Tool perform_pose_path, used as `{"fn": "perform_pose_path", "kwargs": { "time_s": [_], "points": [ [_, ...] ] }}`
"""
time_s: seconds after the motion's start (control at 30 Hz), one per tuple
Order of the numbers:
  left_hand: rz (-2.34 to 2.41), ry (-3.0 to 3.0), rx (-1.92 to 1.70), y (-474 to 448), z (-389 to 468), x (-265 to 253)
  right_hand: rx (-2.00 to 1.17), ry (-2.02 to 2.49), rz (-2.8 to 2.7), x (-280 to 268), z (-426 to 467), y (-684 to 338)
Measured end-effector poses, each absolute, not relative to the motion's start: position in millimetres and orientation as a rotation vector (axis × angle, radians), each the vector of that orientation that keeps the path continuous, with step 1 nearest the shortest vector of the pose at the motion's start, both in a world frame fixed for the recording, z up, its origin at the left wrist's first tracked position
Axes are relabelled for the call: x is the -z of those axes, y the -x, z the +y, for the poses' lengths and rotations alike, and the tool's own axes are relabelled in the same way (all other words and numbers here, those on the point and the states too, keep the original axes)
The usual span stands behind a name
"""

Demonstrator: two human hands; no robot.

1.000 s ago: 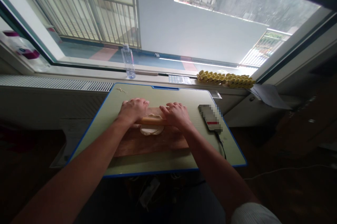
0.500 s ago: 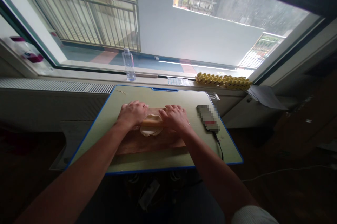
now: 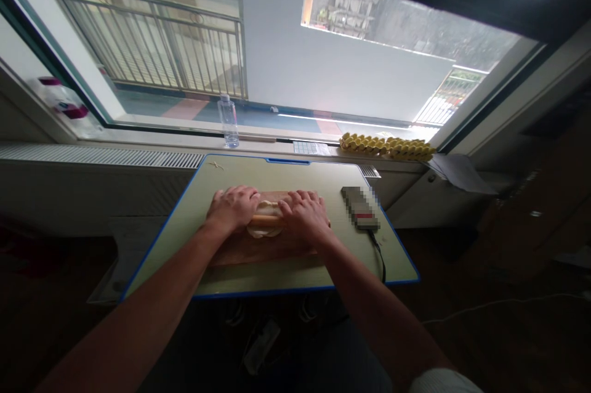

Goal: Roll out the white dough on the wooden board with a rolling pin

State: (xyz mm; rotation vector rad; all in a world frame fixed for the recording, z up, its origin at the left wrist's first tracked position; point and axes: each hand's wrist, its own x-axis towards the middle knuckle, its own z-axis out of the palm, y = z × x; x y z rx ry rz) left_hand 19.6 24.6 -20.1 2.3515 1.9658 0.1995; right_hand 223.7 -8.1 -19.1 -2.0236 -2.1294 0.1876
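Left hand (image 3: 234, 205), right hand (image 3: 305, 213): atop rolling pin (image 3: 266, 220), we cannot tell if clasped | Risk, we judge: uneven pressure could tear dough (image 3: 264, 232)

Dough (image 3: 264, 233): one piece, here at the clock's centre
Rolling pin (image 3: 266, 220): just the one, across the middle
Grips: two, left grip (image 3: 233, 205) at 10 o'clock, right grip (image 3: 305, 212) at 2
Board (image 3: 263, 251): one
Phone (image 3: 361, 209): one, out at 3 o'clock
Bottles: and that's two, clear bottle (image 3: 228, 125) at 11, purple-capped bottle (image 3: 69, 106) at 10
Desk (image 3: 286, 177): one
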Motion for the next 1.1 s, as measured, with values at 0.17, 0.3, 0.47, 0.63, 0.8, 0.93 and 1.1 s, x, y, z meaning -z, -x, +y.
{"fn": "perform_pose_path", "kwargs": {
  "time_s": [0.17,0.3,0.47,0.63,0.8,0.93,1.1],
  "points": [
    [1.959,-2.354,-0.218,-19,18,21,-0.193,2.008,-2.143,23,-13,-224],
    [1.946,-2.356,-0.217,-18,17,22,-0.154,1.993,-2.144,28,-13,-225],
    [1.944,-2.332,-0.195,-17,20,23,-0.161,2.006,-2.138,27,-13,-225],
    [1.969,-2.322,-0.178,-17,26,25,-0.144,2.003,-2.146,23,-11,-225],
    [1.973,-2.324,-0.174,-17,34,27,-0.165,2.031,-2.167,22,-4,-225],
    [1.97,-2.326,-0.171,-17,39,28,-0.179,2.007,-2.17,21,1,-226],
    [1.967,-2.306,-0.184,-17,44,28,-0.194,1.99,-2.187,19,5,-227]
  ]
}}
